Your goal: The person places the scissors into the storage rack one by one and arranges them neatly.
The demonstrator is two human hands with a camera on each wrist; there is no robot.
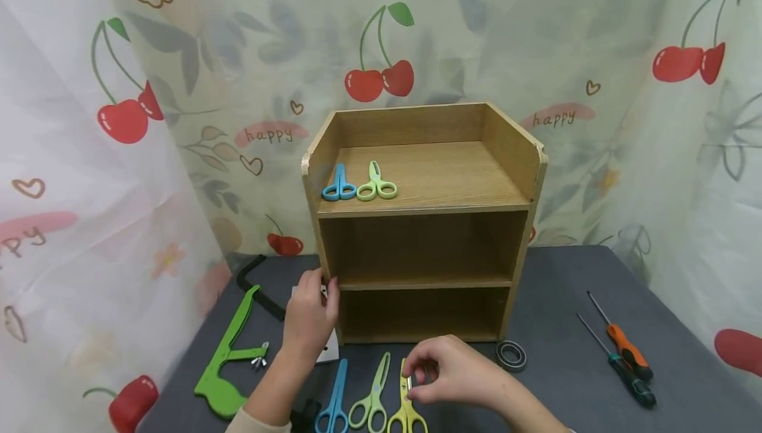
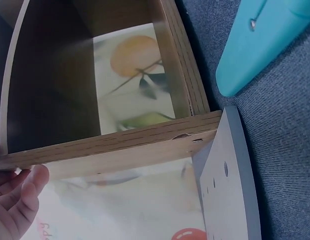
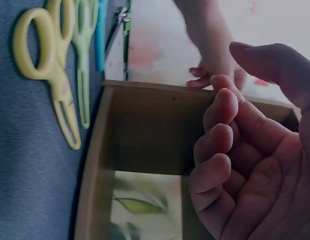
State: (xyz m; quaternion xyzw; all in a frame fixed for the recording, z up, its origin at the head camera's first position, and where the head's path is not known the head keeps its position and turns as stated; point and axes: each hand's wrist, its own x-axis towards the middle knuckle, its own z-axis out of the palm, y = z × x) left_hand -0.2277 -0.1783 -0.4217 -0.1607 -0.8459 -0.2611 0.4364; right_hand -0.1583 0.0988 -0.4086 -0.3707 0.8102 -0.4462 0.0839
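A small wooden shelf (image 1: 428, 168) with an open top tray and two compartments stands on the table. My left hand (image 1: 309, 320) holds the shelf's left side panel at its front edge, fingers on the outer face. My right hand (image 1: 458, 373) hovers by the yellow scissors (image 1: 407, 415), its fingers loosely bent; the right wrist view shows nothing in its grasp. Left of them lie green scissors (image 1: 376, 393) and blue scissors (image 1: 339, 387), blades toward the shelf. Up in the top tray, more blue scissors (image 1: 340, 185) and green scissors (image 1: 375, 183) sit side by side.
On the left lie a green saw frame (image 1: 223, 367), a black bent bar (image 1: 262, 294) and a white plate with holes (image 2: 230, 175) beside the shelf. A roll of dark tape (image 1: 510, 355) is near its right corner. Orange (image 1: 628, 347) and green-black screwdrivers (image 1: 625, 377) lie far right.
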